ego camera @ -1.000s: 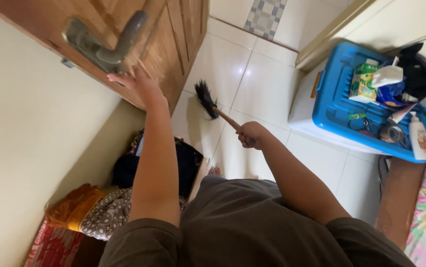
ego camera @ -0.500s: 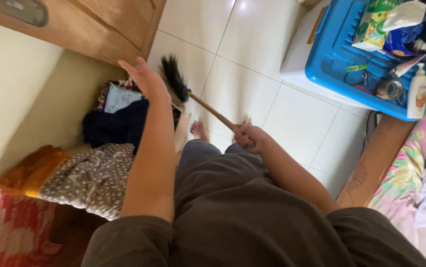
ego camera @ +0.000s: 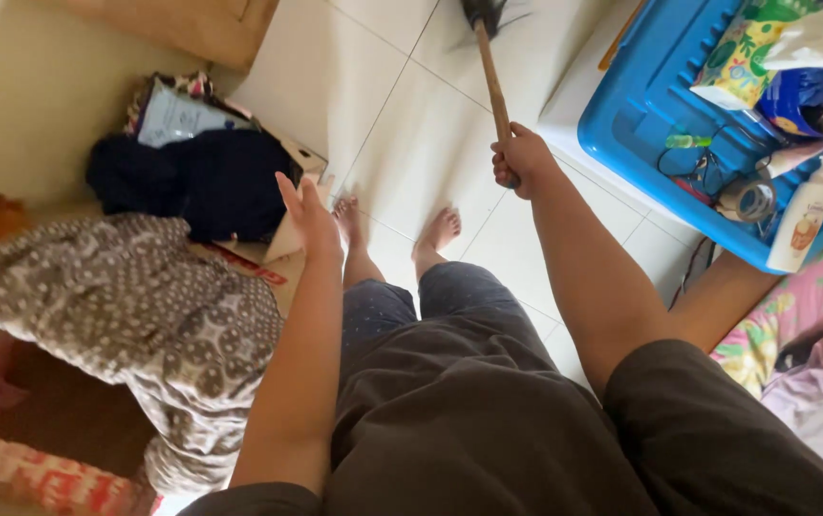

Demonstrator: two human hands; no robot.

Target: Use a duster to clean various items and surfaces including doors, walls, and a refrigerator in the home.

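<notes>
broom held out over the tiles, left hand open and empty

the right hand (ego camera: 520, 158) is closed in a fist around the wooden stick of a broom (ego camera: 491, 76), gripped near the stick's lower end. the stick is angled up and away from the body, and its dark bristle head is seen at the top edge of the view, partly cut off, above the white tile floor (ego camera: 411, 143). the left hand (ego camera: 308, 212) is spread flat with fingers straight, and nothing is held in it; it is raised over the floor beside a dark bundle of cloth (ego camera: 187, 182). two bare feet (ego camera: 435, 234) are planted on the tiles just below both hands.

to the left, a cardboard box (ego camera: 292, 234) is seen under the dark bundle, and a grey patterned cloth (ego camera: 144, 306) is draped in front of it. a red patterned fabric (ego camera: 39, 473) lies at the bottom left corner. to the right of the broom hand, a blue lid (ego camera: 636, 105) is set on a white bin, with a white pump bottle (ego camera: 798, 220), a roll of tape (ego camera: 744, 199) and a green packet (ego camera: 741, 53) resting on it. a floral bedsheet (ego camera: 803, 315) is seen at the right edge.
</notes>
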